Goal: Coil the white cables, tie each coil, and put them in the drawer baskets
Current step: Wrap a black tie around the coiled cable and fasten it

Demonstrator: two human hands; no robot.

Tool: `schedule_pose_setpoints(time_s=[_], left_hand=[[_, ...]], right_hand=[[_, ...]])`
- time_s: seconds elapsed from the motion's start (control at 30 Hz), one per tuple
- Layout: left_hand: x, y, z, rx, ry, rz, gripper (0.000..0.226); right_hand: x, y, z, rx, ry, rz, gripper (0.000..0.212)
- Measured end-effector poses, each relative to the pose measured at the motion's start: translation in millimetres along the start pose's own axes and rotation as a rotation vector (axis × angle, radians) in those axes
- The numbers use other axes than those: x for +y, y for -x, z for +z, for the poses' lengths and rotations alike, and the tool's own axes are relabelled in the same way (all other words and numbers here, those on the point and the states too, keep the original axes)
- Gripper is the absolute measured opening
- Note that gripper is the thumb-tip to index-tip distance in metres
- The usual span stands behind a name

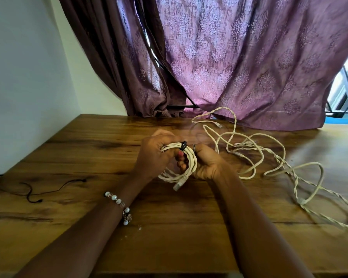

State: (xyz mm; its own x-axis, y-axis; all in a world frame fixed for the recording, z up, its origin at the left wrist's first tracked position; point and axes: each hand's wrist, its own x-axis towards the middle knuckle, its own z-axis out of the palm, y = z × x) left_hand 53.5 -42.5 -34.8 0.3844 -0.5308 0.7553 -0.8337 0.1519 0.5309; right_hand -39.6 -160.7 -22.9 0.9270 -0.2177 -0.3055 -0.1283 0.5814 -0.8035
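A coiled white cable hangs between both hands above the middle of the wooden table. A black tie wraps the top of the coil. My left hand grips the coil's left side. My right hand holds the right side, its fingers up by the tie. A grey plug dangles from the bottom of the coil. Loose white cables lie tangled on the table to the right, reaching the right edge.
Two thin black ties lie on the table at the left. A purple curtain hangs behind the table's far edge, a white wall to the left. No drawer or baskets are in view.
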Motion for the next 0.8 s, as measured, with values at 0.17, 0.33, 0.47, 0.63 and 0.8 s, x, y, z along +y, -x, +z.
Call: schedule_pose_setpoints(time_s=[0.17, 0.33, 0.47, 0.63, 0.8], left_hand=[[-1.4, -1.6, -1.7, 0.014, 0.066, -0.157, 0.031], [-0.9, -2.2, -4.2, 0.031, 0.086, -0.161, 0.028], [1.7, -3.5, -6.3, 0.034, 0.095, -0.202, 0.031], [-1.9, -5.0, -9.8, 0.029, 0.091, -0.356, 0.031], [-6.3, -6.1, -13.8, 0.047, 0.174, -0.549, 0.023]], right_hand=[[0.4, -2.7, -1.8, -0.048, -0.008, -0.011, 0.029], [4.3, -12.6, -2.6, -0.041, 0.1, -0.028, 0.049], [5.0, -9.4, 1.9, 0.112, 0.281, -0.135, 0.038], [-4.9, -8.7, 1.6, 0.371, 0.634, -0.724, 0.032], [-6.0, -4.2, 5.2, 0.078, 1.243, -1.023, 0.017]])
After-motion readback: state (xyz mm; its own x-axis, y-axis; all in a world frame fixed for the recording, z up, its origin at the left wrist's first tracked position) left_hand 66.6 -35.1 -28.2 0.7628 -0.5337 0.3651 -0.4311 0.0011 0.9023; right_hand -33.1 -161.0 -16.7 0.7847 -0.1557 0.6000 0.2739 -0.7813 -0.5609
